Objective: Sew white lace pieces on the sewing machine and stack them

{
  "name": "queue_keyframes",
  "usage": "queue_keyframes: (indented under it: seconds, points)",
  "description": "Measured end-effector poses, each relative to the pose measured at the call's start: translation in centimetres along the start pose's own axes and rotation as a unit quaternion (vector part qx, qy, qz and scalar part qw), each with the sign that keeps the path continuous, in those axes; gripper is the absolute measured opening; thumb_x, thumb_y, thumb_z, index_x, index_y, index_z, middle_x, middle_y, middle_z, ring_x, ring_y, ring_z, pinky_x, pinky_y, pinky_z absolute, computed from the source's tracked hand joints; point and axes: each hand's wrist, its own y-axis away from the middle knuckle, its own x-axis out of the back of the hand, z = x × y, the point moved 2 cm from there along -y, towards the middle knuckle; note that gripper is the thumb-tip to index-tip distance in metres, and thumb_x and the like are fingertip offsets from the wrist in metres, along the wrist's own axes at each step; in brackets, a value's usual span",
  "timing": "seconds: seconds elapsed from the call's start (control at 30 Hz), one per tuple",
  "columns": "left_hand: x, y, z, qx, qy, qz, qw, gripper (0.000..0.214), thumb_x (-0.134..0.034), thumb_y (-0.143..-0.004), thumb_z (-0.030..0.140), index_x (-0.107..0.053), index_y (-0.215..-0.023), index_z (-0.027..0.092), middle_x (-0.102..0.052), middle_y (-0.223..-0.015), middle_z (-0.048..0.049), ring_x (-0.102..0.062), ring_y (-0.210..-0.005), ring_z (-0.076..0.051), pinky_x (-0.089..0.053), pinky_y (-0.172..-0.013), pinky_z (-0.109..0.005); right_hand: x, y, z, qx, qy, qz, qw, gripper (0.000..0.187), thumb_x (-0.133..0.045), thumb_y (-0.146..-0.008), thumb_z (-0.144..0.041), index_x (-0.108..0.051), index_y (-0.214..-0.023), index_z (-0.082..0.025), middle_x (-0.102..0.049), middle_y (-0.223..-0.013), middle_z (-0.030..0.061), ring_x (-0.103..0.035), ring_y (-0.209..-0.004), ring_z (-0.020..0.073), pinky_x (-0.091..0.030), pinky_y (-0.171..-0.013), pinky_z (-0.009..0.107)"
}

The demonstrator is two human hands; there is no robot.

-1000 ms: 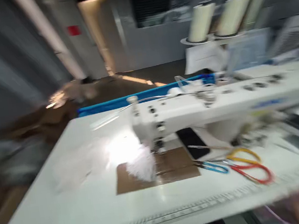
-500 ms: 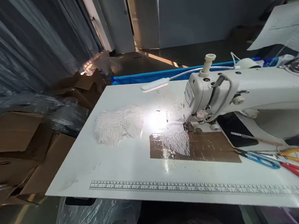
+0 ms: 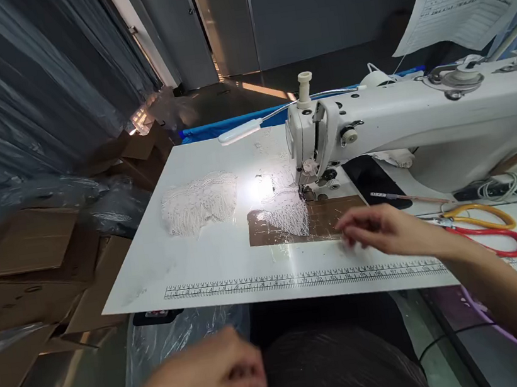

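My right hand (image 3: 377, 230) is over the right end of the brown plate (image 3: 325, 213), its fingers curled and bunched. What lies between them, if anything, I cannot make out. Low in front of my lap, my left hand (image 3: 222, 373) is smeared by motion, fingers bent, apart from the table. White fringed lace (image 3: 290, 215) lies partly on the plate, running up to the needle area of the white sewing machine (image 3: 308, 139). A second heap of white fringe (image 3: 200, 204) rests further left. Yellow-handled scissors (image 3: 485, 214) and red-handled scissors (image 3: 498, 239) lie under or beside my right forearm.
A printed ruler (image 3: 308, 279) runs along the front of the white table (image 3: 201, 261). A lamp (image 3: 241, 132) on a flexible neck hangs behind the lace. Cardboard boxes (image 3: 31, 242) stand left of the table. A seam ripper-like tool (image 3: 392, 196) lies beside the machine.
Both my hands have come into view, the right over the plate's end, the left low by my lap. The blue-handled scissors are now out of sight around my right hand. The view has shifted.
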Motion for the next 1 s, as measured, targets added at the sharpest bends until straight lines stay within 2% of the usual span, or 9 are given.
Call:
queue_keyframes:
  seconds: [0.07, 0.13, 0.2, 0.3, 0.4, 0.6, 0.8, 0.9, 1.0]
  points:
    - [4.6, -3.9, 1.4, -0.112, -0.097, 0.106, 0.983, 0.022, -0.052, -0.101, 0.033, -0.070, -0.100, 0.021, -0.072, -0.084, -0.0015, -0.066, -0.070, -0.013, -0.057, -0.065, -0.027, 0.7, -2.5, 0.4, 0.026, 0.034, 0.064, 0.997, 0.029, -0.052, -0.093, -0.044, -0.069, -0.102, -0.022, -0.071, -0.084, 0.0051, -0.067, -0.073, 0.0186, -0.053, -0.063, 0.031]
    - [8.7, -7.9, 2.6, -0.222, -0.221, 0.234, 0.920, 0.022, -0.054, -0.100, 0.034, -0.070, -0.104, 0.018, -0.072, -0.097, -0.0073, -0.067, -0.085, -0.017, -0.058, -0.070, -0.030, 0.6, -4.3, 0.9, 0.050, 0.106, 0.094, 0.989, 0.027, -0.052, -0.091, -0.037, -0.071, -0.102, -0.021, -0.070, -0.080, 0.0045, -0.064, -0.065, 0.0179, -0.051, -0.059, 0.031]
    - [11.4, -11.8, 2.9, -0.266, -0.310, 0.245, 0.879, 0.022, -0.059, -0.097, 0.033, -0.071, -0.100, 0.015, -0.070, -0.103, -0.0114, -0.067, -0.093, -0.021, -0.058, -0.073, -0.034, -0.1, -5.4, 1.3, 0.107, 0.171, 0.113, 0.973, 0.026, -0.052, -0.090, -0.029, -0.072, -0.102, -0.021, -0.071, -0.084, 0.0056, -0.065, -0.069, 0.0191, -0.054, -0.066, 0.034]
    - [13.2, -16.1, 2.2, -0.285, -0.318, 0.177, 0.887, 0.019, -0.069, -0.091, 0.030, -0.071, -0.103, 0.015, -0.069, -0.107, -0.0106, -0.067, -0.094, -0.019, -0.057, -0.078, -0.032, -1.6, -5.9, 2.0, 0.212, 0.230, 0.120, 0.942, 0.030, -0.052, -0.087, -0.020, -0.073, -0.109, -0.022, -0.070, -0.102, 0.0097, -0.066, -0.095, 0.0238, -0.055, -0.087, 0.042]
    - [13.6, -18.0, 1.2, -0.273, -0.292, 0.154, 0.904, 0.010, -0.070, -0.090, 0.027, -0.074, -0.093, 0.018, -0.069, -0.099, -0.0067, -0.067, -0.086, -0.016, -0.056, -0.074, -0.028, -2.8, -5.8, 2.9, 0.261, 0.262, 0.128, 0.920, 0.035, -0.054, -0.086, -0.016, -0.073, -0.113, -0.025, -0.066, -0.109, 0.0115, -0.061, -0.106, 0.0262, -0.053, -0.096, 0.048]
    - [14.3, -18.4, 0.8, -0.301, -0.181, 0.169, 0.921, 0.013, -0.066, -0.093, 0.028, -0.073, -0.090, 0.018, -0.072, -0.095, -0.0062, -0.068, -0.083, -0.014, -0.057, -0.073, -0.027, -3.2, -5.5, 3.6, 0.267, 0.269, 0.147, 0.914, 0.034, -0.053, -0.088, -0.017, -0.074, -0.114, -0.027, -0.064, -0.112, 0.0111, -0.058, -0.109, 0.0268, -0.051, -0.097, 0.052]
    - [13.1, -19.2, 0.5, -0.323, -0.201, 0.376, 0.845, 0.025, -0.049, -0.103, 0.033, -0.061, -0.095, 0.012, -0.067, -0.074, -0.0031, -0.062, -0.062, -0.011, -0.051, -0.054, -0.023, -3.3, -5.5, 3.4, 0.259, 0.266, 0.148, 0.917, 0.034, -0.053, -0.088, -0.015, -0.073, -0.113, -0.025, -0.064, -0.112, 0.0115, -0.057, -0.109, 0.0276, -0.051, -0.097, 0.053]
    - [11.5, -19.5, 0.3, -0.324, -0.309, 0.360, 0.818, 0.028, -0.043, -0.105, 0.034, -0.060, -0.096, 0.014, -0.068, -0.078, -0.0046, -0.064, -0.068, -0.015, -0.053, -0.059, -0.027, -3.5, -5.4, 3.5, 0.250, 0.269, 0.144, 0.919, 0.033, -0.053, -0.088, -0.018, -0.073, -0.114, -0.024, -0.064, -0.112, 0.0121, -0.057, -0.110, 0.0283, -0.051, -0.097, 0.053]
    - [11.1, -19.4, 0.1, -0.315, -0.352, 0.320, 0.821, 0.024, -0.051, -0.102, 0.037, -0.061, -0.105, 0.015, -0.070, -0.089, -0.0074, -0.066, -0.080, -0.018, -0.055, -0.067, -0.031, -2.9, -5.4, 3.1, 0.240, 0.264, 0.134, 0.925, 0.031, -0.053, -0.087, -0.019, -0.074, -0.110, -0.022, -0.064, -0.113, 0.0128, -0.057, -0.110, 0.0286, -0.050, -0.099, 0.052]
